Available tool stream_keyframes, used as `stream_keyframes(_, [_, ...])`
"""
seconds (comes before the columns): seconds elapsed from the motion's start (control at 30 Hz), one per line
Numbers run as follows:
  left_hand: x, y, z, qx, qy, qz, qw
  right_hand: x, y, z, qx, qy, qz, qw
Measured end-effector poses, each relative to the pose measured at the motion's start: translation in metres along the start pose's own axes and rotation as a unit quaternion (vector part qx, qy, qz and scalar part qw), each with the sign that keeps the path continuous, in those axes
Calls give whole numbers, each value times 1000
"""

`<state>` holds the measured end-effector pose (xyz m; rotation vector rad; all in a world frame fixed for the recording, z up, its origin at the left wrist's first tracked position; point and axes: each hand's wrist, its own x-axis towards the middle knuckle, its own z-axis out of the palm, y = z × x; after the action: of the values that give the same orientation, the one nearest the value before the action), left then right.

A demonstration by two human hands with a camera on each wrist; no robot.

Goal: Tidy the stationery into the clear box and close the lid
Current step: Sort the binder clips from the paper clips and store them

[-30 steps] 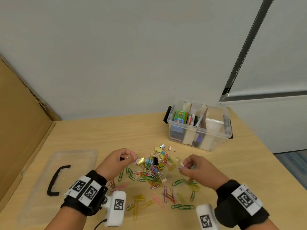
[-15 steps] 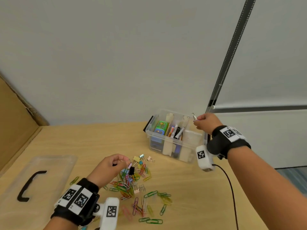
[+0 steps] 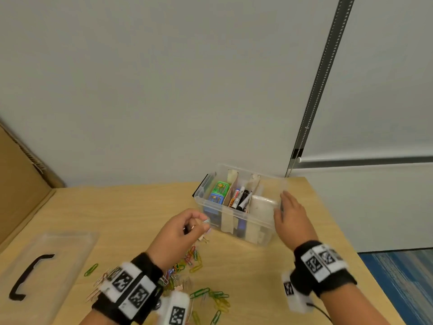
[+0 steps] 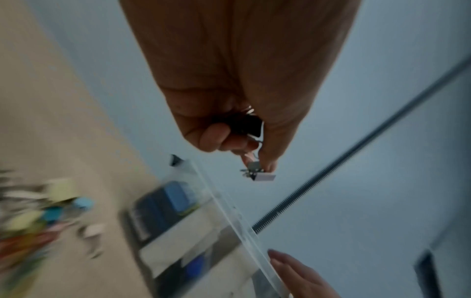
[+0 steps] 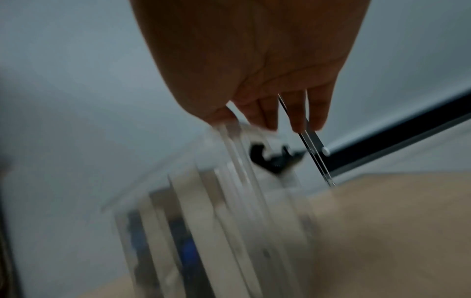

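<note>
Head view, L to R: clear lid [image 3: 46, 266] w/ black handle flat on bench [image 3: 131, 207] at far left, well apart from box. Loose paper clips [image 3: 199, 266] & small binder clips scattered near bench front, under and beside left wrist. Left hand [image 3: 178, 231] lifted just short of clear box [image 3: 236, 221], fingers [image 4: 211, 139] curled round a few binder clips [image 4: 257, 173], one pale clip pinched at the tips, a black one further in. Box open, green pack and markers upright in middle slots, white-lined section at R end. Right hand [image 3: 293, 221] flat vs box's R wall, fingers [image 5: 267, 113] straight & slightly apart, bracing, gripping nothing. Best carry clips fully over the rim before letting go, drop into a free section, keep R hand steadying so box won't slide. Plenty of clips left, prob. several more trips; lid last
</note>
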<state>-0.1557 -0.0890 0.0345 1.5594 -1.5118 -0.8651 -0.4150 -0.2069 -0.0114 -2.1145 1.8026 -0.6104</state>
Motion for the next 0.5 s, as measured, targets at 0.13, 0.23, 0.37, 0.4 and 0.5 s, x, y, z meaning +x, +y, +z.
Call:
stream_keyframes(0.13, [56,49,44,144,-13,114,983,-8,12,22,73,40,-24,996])
stream_keyframes(0.23, [111,71,83,312,-51,157,936,-7,16,30,105,70,-32,992])
stream_keyframes(0.37, [168,80,122,449,-116,152,873,-8,14,31,109,78,-33,990])
stream_keyframes(0.4, [177,80,127,459,-128,142,868,-8,13,30,108,78,-33,991])
stream_keyframes(0.5, [196,74,136,458,-158,101,869,-8,12,28,96,76,-34,992])
